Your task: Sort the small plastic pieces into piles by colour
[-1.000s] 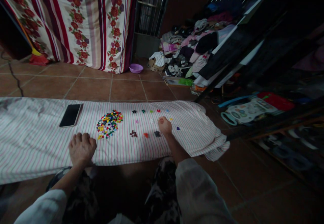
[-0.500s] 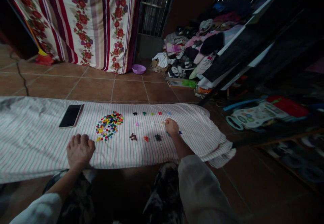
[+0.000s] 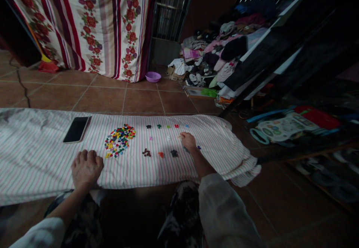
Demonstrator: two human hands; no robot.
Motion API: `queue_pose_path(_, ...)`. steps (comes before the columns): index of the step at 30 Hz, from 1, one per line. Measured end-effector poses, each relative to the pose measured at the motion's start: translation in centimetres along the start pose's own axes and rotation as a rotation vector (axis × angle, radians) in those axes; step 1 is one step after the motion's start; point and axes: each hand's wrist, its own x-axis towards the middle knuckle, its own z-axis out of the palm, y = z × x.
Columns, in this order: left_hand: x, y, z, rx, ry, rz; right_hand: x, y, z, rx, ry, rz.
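My left hand (image 3: 86, 168) rests palm down near the front edge of a striped cloth (image 3: 126, 173), fingers bent and slightly apart, holding nothing visible. To its right lies a mixed heap of small coloured pieces (image 3: 120, 139). My right hand (image 3: 188, 141) is closed in a pinch over a few tiny beige pieces (image 3: 180, 136); whether one is between the fingertips is hidden. Around it lie small single-colour groups: red pieces (image 3: 176, 126), white pieces (image 3: 168, 137), orange pieces (image 3: 160, 154), dark grey pieces (image 3: 174, 153) and brown pieces (image 3: 146, 152). Blue pieces (image 3: 199, 147) show beside my right wrist.
A phone (image 3: 76, 129) lies on the cloth at the left. Beyond the tiled floor (image 3: 140, 100) are a floral curtain (image 3: 106, 27), a purple basin (image 3: 153, 77) and a pile of clothes (image 3: 213, 53). At the right is a toy-like panel (image 3: 277, 128).
My right hand has shifted very slightly left over the beige pieces, still pinched. My left hand stays on the cloth. The whole view has moved a little.
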Motion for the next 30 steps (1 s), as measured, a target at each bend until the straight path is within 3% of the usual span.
queue_pose_path(14,0.1,0.0,0.0,0.042,-0.011,0.008,0.0,0.5,-0.1,0.005,-0.073,-0.048)
queue_pose_path(21,0.0,-0.2,0.3,0.010,0.017,0.008,-0.5,0.1,-0.9,0.017,0.001,-0.042)
queue_pose_path(25,0.0,0.0,0.2,-0.028,0.023,-0.007,-0.7,-2.4,-1.3,0.068,0.070,-0.101)
queue_pose_path(30,0.0,0.1,0.2,-0.066,0.019,-0.032,-1.9,-8.6,-0.4,0.240,0.050,-0.333)
